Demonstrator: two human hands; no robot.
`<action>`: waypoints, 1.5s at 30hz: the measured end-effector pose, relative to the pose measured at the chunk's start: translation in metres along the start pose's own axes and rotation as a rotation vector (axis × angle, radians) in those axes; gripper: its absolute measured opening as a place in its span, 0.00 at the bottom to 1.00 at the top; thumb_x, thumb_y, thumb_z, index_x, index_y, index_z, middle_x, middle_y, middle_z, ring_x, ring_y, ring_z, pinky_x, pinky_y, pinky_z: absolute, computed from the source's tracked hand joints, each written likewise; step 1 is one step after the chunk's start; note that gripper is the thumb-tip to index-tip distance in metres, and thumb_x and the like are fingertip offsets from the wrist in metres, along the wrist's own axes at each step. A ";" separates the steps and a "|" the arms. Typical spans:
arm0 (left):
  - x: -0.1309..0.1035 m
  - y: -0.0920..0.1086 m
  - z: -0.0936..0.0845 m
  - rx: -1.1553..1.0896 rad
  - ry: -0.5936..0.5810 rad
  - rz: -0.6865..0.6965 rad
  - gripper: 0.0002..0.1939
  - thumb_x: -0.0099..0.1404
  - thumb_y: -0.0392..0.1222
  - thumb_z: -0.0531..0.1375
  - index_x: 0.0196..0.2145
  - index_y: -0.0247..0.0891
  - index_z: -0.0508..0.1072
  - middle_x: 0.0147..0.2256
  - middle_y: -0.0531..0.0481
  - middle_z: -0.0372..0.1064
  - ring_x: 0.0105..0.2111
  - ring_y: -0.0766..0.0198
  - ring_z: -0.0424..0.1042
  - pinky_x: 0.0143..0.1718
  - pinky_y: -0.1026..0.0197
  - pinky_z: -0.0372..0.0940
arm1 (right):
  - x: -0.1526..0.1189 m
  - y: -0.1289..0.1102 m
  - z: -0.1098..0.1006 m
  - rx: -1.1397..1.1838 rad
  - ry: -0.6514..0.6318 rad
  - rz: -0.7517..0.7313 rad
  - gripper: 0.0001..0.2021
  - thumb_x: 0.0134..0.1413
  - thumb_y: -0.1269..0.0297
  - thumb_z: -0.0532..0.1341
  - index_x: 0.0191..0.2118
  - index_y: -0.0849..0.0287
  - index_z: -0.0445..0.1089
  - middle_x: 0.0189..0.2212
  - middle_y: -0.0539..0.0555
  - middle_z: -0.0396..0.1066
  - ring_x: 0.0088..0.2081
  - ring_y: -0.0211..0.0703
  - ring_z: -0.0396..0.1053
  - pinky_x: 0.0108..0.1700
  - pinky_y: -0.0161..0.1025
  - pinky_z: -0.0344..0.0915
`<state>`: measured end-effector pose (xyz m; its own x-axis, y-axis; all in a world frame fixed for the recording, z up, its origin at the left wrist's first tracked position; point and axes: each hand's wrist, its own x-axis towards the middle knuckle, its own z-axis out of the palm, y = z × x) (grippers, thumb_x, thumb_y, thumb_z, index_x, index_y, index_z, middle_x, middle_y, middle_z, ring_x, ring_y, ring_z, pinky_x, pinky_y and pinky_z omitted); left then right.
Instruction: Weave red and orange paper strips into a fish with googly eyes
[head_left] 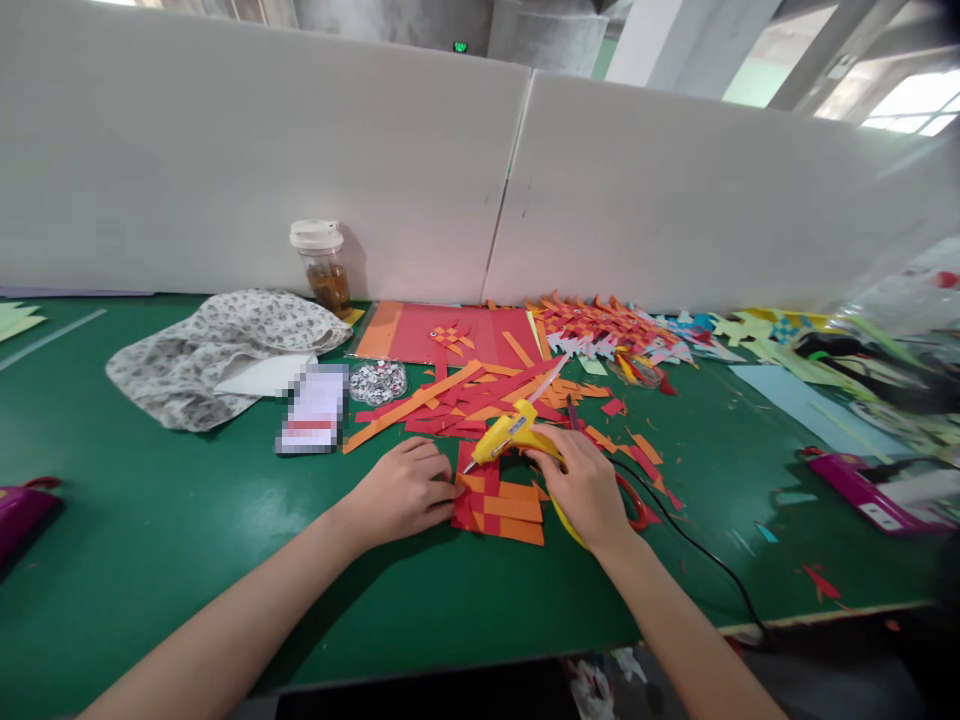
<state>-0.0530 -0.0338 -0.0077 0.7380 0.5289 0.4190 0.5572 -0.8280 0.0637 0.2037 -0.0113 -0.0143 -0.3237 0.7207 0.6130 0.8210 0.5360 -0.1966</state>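
A yellow hot glue gun is gripped in my right hand, its nozzle pointing down and left. Below the nozzle lies a woven piece of red and orange paper strips, with loose strip ends sticking out to the right. My left hand has its fingers curled in, the tips holding the woven piece at its left edge. Behind both hands spreads a pile of red and orange paper strips. Scissors with red handles lie partly hidden beside my right hand.
A finished woven paper fish rests on red paper sheets. Nearby are a bag of googly eyes, a phone, a patterned cloth and a lidded drink cup. A black cord crosses the green table.
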 end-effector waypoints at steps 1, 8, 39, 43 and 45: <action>0.000 0.000 -0.001 0.009 -0.002 0.004 0.10 0.65 0.42 0.54 0.35 0.42 0.76 0.29 0.51 0.68 0.33 0.64 0.66 0.39 0.58 0.60 | 0.000 0.000 0.000 0.000 0.008 -0.008 0.11 0.58 0.66 0.55 0.47 0.55 0.64 0.39 0.56 0.72 0.42 0.48 0.69 0.43 0.45 0.67; 0.000 0.000 -0.001 0.038 -0.011 0.013 0.10 0.65 0.43 0.54 0.38 0.43 0.75 0.28 0.51 0.66 0.31 0.64 0.64 0.37 0.59 0.59 | 0.000 -0.002 -0.001 0.022 0.053 -0.061 0.13 0.58 0.68 0.55 0.49 0.54 0.64 0.39 0.55 0.72 0.42 0.48 0.69 0.44 0.46 0.67; 0.000 0.000 -0.002 0.057 -0.012 0.021 0.10 0.64 0.43 0.55 0.37 0.42 0.75 0.27 0.51 0.67 0.30 0.64 0.64 0.36 0.59 0.58 | 0.005 -0.009 -0.006 0.016 0.207 -0.051 0.18 0.54 0.66 0.60 0.51 0.54 0.63 0.43 0.57 0.72 0.46 0.49 0.69 0.47 0.48 0.65; 0.000 0.000 -0.002 0.054 -0.017 0.011 0.10 0.65 0.43 0.54 0.36 0.42 0.75 0.27 0.51 0.66 0.31 0.64 0.64 0.36 0.59 0.57 | 0.006 -0.007 -0.005 0.046 0.213 0.043 0.16 0.54 0.63 0.60 0.49 0.56 0.64 0.42 0.58 0.72 0.44 0.50 0.69 0.44 0.49 0.67; 0.000 0.000 -0.001 0.053 -0.016 0.010 0.10 0.64 0.43 0.54 0.36 0.42 0.75 0.27 0.51 0.66 0.30 0.64 0.64 0.36 0.60 0.57 | 0.005 -0.006 -0.006 0.067 0.192 0.037 0.15 0.54 0.63 0.59 0.49 0.55 0.64 0.42 0.58 0.71 0.44 0.50 0.69 0.45 0.48 0.67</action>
<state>-0.0537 -0.0339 -0.0064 0.7495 0.5240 0.4045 0.5687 -0.8224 0.0116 0.1993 -0.0133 -0.0054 -0.1928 0.6470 0.7377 0.7959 0.5429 -0.2682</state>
